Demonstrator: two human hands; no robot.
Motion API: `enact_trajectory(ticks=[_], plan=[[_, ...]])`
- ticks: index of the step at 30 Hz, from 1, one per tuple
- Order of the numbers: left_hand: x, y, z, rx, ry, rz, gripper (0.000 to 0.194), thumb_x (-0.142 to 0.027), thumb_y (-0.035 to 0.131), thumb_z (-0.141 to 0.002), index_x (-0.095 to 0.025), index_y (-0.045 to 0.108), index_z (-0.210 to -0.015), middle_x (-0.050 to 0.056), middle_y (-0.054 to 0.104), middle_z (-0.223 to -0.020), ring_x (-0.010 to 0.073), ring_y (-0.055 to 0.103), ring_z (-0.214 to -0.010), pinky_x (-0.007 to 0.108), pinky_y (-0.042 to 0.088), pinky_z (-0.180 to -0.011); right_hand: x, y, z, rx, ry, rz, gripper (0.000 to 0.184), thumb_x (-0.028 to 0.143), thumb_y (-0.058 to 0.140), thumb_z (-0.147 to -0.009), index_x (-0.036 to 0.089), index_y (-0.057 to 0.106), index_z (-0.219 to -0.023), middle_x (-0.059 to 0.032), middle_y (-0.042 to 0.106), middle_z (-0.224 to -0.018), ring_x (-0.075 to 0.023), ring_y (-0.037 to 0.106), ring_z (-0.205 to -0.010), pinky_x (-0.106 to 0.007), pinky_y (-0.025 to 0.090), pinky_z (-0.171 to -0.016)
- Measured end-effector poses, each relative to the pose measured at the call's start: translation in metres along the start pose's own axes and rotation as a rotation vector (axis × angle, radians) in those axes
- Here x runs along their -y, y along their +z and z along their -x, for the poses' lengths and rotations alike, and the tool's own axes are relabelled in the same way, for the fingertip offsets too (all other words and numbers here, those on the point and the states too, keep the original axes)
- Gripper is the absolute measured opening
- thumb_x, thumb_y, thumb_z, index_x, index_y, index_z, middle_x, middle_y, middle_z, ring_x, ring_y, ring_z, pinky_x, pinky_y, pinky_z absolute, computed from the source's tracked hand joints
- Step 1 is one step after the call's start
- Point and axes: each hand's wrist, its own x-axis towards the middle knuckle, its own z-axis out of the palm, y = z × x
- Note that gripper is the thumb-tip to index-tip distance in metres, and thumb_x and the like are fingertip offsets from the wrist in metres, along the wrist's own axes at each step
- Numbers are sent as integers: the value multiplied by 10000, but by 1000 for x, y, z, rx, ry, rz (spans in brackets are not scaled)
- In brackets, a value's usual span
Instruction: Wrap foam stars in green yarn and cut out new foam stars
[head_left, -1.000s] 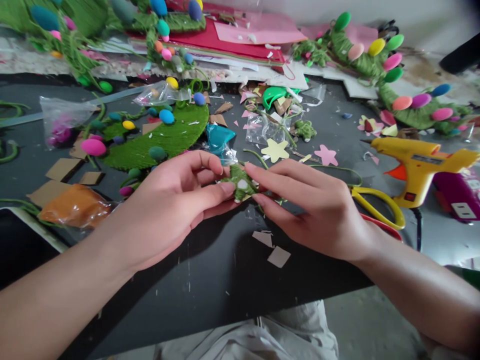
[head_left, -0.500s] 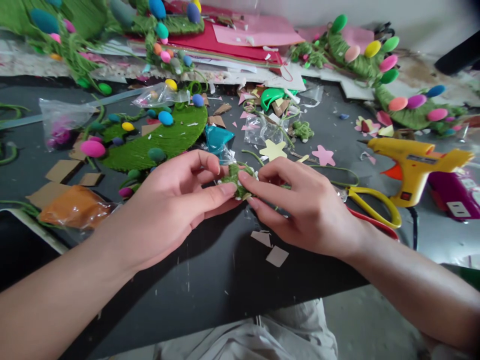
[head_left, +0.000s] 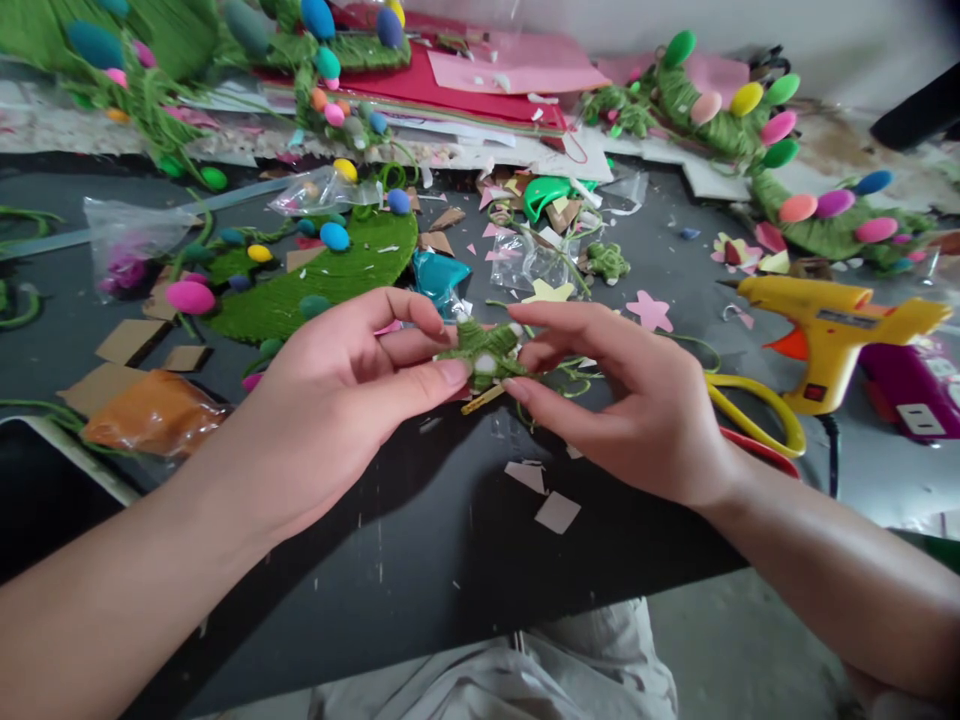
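A small star wrapped in green yarn (head_left: 480, 348), with pale patches showing through the wrapping, is held just above the dark table, in front of me. My left hand (head_left: 352, 385) pinches its left side between thumb and fingers. On the star's right edge, my right hand (head_left: 622, 390) has its thumb and bent fingers closed, while the index finger arches over the top, apart from it. Loose green yarn (head_left: 574, 378) trails behind the right fingers. Beneath the star shows a thin yellow strip (head_left: 482, 400).
A yellow glue gun (head_left: 817, 330) and yellow-and-red-handled scissors (head_left: 765, 415) lie right. Paper stars (head_left: 649, 311), scraps and another green star (head_left: 606, 262) lie behind my hands. At left are a yarn-wrapped leaf shape (head_left: 360, 260) and an orange bag (head_left: 154, 410).
The star has turned so its pointed shape faces up. My right index finger has lifted off it and the right hand has spread wider. My left hand keeps its grip.
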Motion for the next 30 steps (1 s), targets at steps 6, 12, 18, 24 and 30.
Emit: enact_trajectory(ticks=[6,12,18,24,30], plan=[[0,0,-1,21,-11,-17,296,-200,862,-877,-246,756,-1149,0,801,-948,153,748,-929,228,563,-837,0,-4,-1,20,23,-98,323,172,762,-945,205,734,-1265,-47,796,-1068,-180,754,-954,-333,666,-877],[3,1,-2,49,-103,-119,342,-259,924,-780,-269,834,-1110,14,821,-963,191,790,-939,230,618,-830,-2,-3,-2,-10,17,-73,279,191,761,-966,219,736,-1243,-46,797,-1117,-182,755,-976,-341,665,-886],[5,0,-3,78,-133,-90,269,-266,931,-800,-257,844,-1054,30,830,-918,173,792,-881,231,649,-817,1,-5,-5,-11,-93,121,188,187,722,-1004,236,763,-1180,-31,795,-1000,-173,738,-869,-332,646,-807],[6,2,-4,48,-104,-54,215,-249,939,-801,-266,835,-989,-1,827,-959,170,808,-951,240,650,-913,5,-5,-7,3,-237,173,188,117,662,-1022,255,784,-1057,-39,790,-1019,-172,743,-910,-340,634,-820],[6,2,-4,50,-67,-36,186,-200,910,-824,-282,812,-959,-34,814,-925,150,807,-916,181,633,-862,4,-4,-5,32,-280,144,218,95,644,-1029,226,790,-1122,-56,777,-1058,-151,737,-944,-308,631,-835]])
